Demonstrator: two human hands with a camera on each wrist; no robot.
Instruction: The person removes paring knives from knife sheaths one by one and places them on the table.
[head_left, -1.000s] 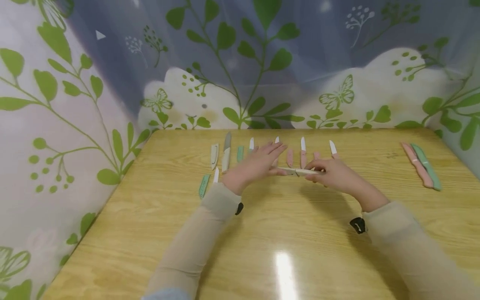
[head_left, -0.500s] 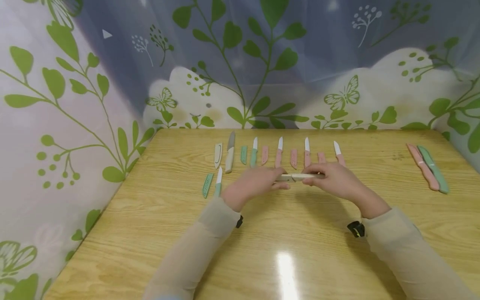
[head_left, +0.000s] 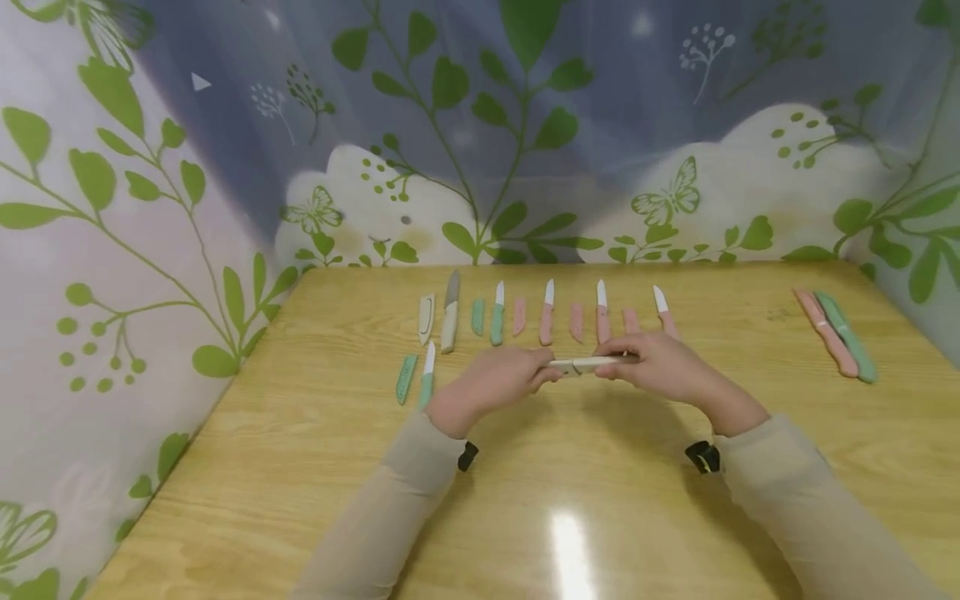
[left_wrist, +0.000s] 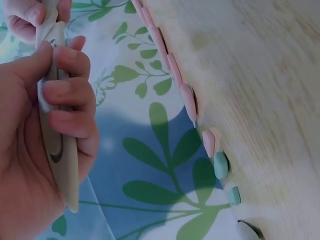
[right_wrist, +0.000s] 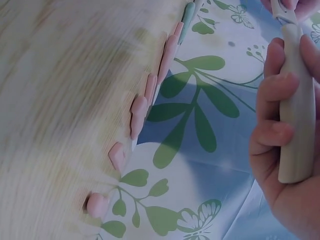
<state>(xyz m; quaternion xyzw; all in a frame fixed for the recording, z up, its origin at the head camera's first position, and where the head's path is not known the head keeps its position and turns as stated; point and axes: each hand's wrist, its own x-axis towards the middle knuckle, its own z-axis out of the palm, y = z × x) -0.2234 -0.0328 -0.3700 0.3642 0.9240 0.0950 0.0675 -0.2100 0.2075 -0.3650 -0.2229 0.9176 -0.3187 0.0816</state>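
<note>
Both hands hold a cream sheathed knife (head_left: 581, 365) level above the table, in front of a row of knives. My left hand (head_left: 495, 379) curls its fingers round the cream sheath (left_wrist: 65, 165), which has a thin oval slot line along it. The plain cream handle (right_wrist: 296, 115) lies in my right hand (head_left: 663, 367), fingers wrapped round it. Sheath and handle meet between the hands, and the blade is hidden. Close beyond the hands lie paring knives with pink handles, one of them a pink knife (head_left: 547, 321), and a green knife (head_left: 497, 321).
At the row's left end lie a larger cream knife (head_left: 450, 321) and its sheath (head_left: 426, 319). Nearer lie a green sheath (head_left: 406, 379) and another green knife (head_left: 427, 383). A pink knife (head_left: 828, 333) and a green knife (head_left: 847, 337) lie together at the right. Patterned cloth (head_left: 525, 192) hangs behind the table.
My left hand has drawn back from over the row, and its outstretched fingers have curled round the sheath. The right hand keeps its hold on the handle. The head view shifted slightly.
</note>
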